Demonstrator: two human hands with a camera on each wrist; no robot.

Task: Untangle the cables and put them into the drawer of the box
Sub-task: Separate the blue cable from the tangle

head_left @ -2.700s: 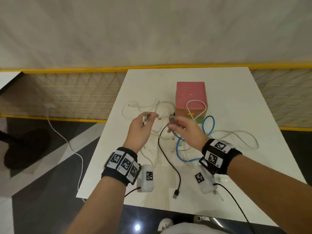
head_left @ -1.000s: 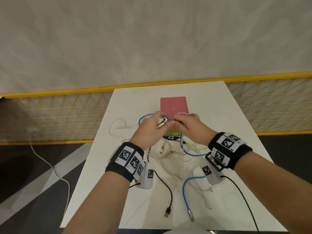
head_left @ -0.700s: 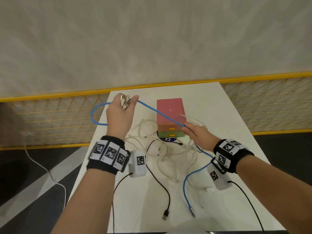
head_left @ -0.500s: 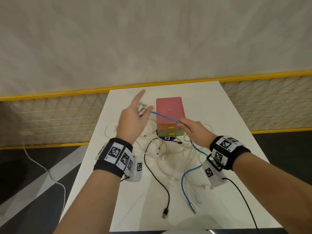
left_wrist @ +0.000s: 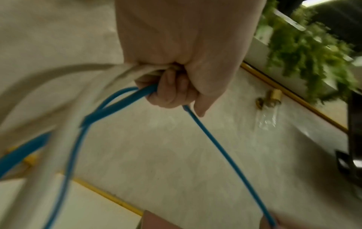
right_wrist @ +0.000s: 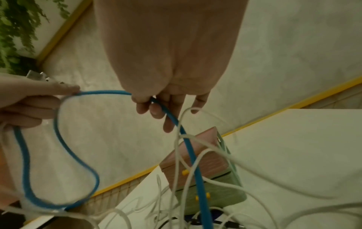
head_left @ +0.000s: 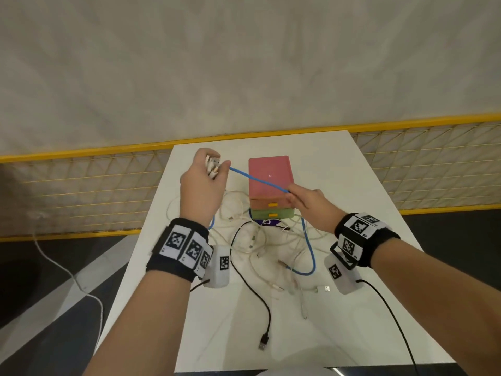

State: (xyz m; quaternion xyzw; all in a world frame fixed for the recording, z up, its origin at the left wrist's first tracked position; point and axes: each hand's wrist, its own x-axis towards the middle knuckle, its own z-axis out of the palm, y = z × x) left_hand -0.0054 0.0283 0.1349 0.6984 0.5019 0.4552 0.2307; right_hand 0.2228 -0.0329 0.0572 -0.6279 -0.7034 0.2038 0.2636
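Note:
A blue cable (head_left: 259,179) stretches taut between my two hands above the table. My left hand (head_left: 202,183) is raised at the far left of the box and grips a bundle of cable ends, blue and white (left_wrist: 150,89). My right hand (head_left: 303,199) pinches the blue cable (right_wrist: 172,119) in front of the box. The pink-topped box (head_left: 269,172) has its orange and green drawers (head_left: 272,213) pushed in. White cables (head_left: 252,240) and a black cable (head_left: 264,308) lie tangled on the white table (head_left: 339,172).
A yellow-framed mesh fence (head_left: 81,191) surrounds the table on the left, right and far side. A white cord (head_left: 70,278) trails on the dark floor at the left. Black leads (head_left: 393,316) run from my wrist cameras.
My left hand has gathered the blue cable in loops and closed round the bundle. My right hand has slid further along the blue cable, whose free end has left the table's near edge.

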